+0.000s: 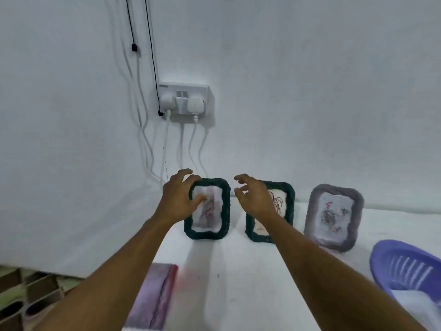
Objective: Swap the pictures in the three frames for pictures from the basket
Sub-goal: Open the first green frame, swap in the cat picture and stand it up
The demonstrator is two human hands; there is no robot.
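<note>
Three small frames lean against the white wall on a white table (238,283). The left dark green frame (214,232) holds a pale picture with red marks. My left hand (177,198) grips its upper left edge, thumb on the picture. My right hand (254,195) hovers with fingers spread between the left frame and the middle dark green frame (290,201), partly covering the middle one. The grey frame (353,225) stands to the right, untouched. A purple basket (386,259) with white paper inside sits at the right edge.
A wall socket (185,100) with plugged-in chargers and hanging cables is above the frames. A pink and grey booklet (155,297) lies at the table's near left corner. Cardboard boxes (28,295) show on the floor at lower left.
</note>
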